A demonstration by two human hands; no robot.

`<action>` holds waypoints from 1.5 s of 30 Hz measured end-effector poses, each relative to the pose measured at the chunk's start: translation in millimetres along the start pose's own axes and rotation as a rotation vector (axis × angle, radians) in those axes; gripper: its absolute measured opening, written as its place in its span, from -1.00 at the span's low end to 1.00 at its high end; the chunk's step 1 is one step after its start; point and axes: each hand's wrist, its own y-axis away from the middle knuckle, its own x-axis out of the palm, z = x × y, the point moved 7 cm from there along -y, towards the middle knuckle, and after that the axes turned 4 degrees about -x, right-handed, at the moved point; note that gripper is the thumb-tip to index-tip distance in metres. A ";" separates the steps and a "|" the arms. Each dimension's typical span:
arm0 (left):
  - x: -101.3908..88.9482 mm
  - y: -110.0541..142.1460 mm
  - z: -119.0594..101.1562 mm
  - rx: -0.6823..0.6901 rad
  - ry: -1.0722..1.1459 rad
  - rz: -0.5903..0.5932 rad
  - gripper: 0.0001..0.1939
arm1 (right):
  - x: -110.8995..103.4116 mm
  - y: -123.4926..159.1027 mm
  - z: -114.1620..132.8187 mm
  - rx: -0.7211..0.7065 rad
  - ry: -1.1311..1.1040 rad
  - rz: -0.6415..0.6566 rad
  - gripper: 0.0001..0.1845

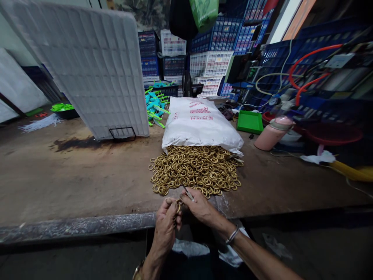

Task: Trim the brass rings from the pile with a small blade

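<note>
Both hands met at the desk's point(87, 175) near edge: left hand point(166, 223) pinched a brass ring point(178, 205) w/ fingertips, prob. to steady it; right hand point(198, 204) gripped a thin metal tool point(188, 193) just above the ring. Close ahead, a pile of rings point(195, 169) spilled from an open white sack point(199, 124), w/in easy reach. White panel point(96, 70) stood propped at left; green tray point(250, 121) sat to the right.

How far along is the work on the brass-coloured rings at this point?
No finished rings are visible, so nothing shows as done. In hand: the left hand pinches one brass-coloured metal ring at the table edge, and the right hand holds a thin metal tool by it. Left: a large heap of brass-coloured rings spilled from the white printed sack, its remaining contents hidden.
</note>
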 end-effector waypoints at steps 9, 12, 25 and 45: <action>-2.4 1.1 2.1 0.013 -0.002 0.017 -0.64 | 0.5 3.4 -2.4 -0.029 -0.066 -0.003 -0.76; -3.6 0.5 2.7 0.034 -0.026 0.029 -0.68 | -0.4 5.8 -0.5 -0.044 0.006 -0.004 -0.74; 1.5 -1.0 -2.7 0.094 -0.034 0.108 -0.74 | -0.4 10.5 10.0 -0.065 -0.051 0.022 -0.80; -0.8 -9.2 15.8 -0.387 0.213 0.132 -0.55 | 3.1 13.3 9.5 -0.095 0.001 0.039 -0.83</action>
